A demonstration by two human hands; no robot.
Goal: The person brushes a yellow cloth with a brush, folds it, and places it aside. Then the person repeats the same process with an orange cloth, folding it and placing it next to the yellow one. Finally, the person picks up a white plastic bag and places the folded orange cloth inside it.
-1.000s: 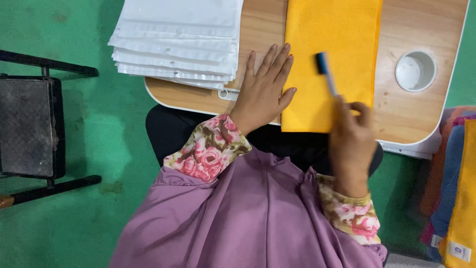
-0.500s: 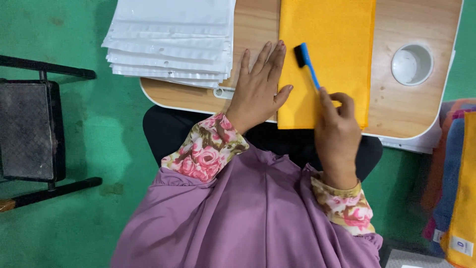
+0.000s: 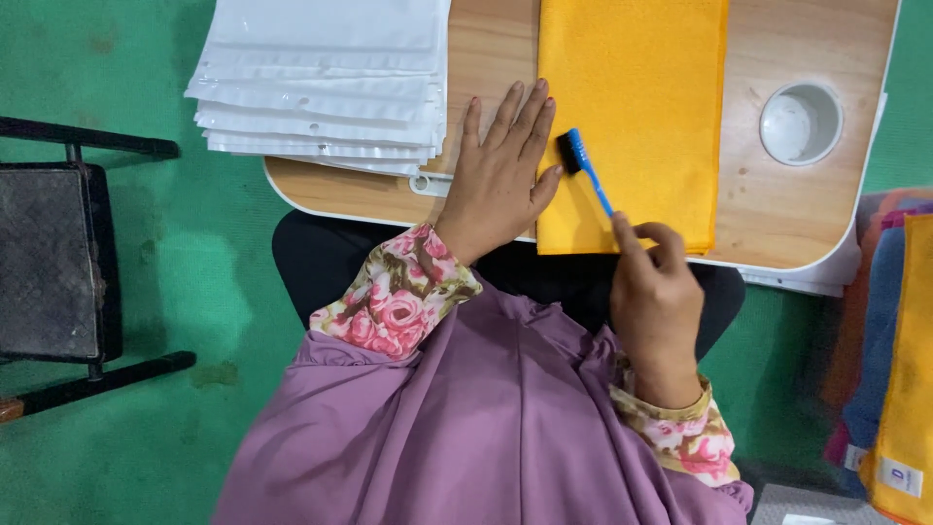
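Where the right hand [image 3: 653, 297] closes its fingers and thumb on the near end of a slim blue handle, I log item one: a small brush [image 3: 586, 170], blue-handled with a short block of dark bristles at the far tip. It slants up and away from that hand toward the left, and its bristle head lies on the cloth just beside the left hand's thumb.

Item two: a yellow cloth [image 3: 637, 107], smooth, fine-textured and folded into a long rectangle with straight edges. It lies flat directly ahead of the right hand, its near edge reaching the front rim of the tray.

The left hand [image 3: 501, 170] grips nothing; I see it spread flat, palm down, fingertips resting along the cloth's left edge and the heel on bare wood.

Item three: a wood-grain lap tray [image 3: 777, 219] with a white rim, bearing the cloth. A round white cup recess [image 3: 800, 122] sits well beyond the right hand, off to its right.

Item four: a stack of clear plastic bags [image 3: 326, 83], fanned, just past the left hand on its outer side.

Item five: folded cloths [image 3: 889, 369], yellow, blue and orange, piled to the right of the right forearm.
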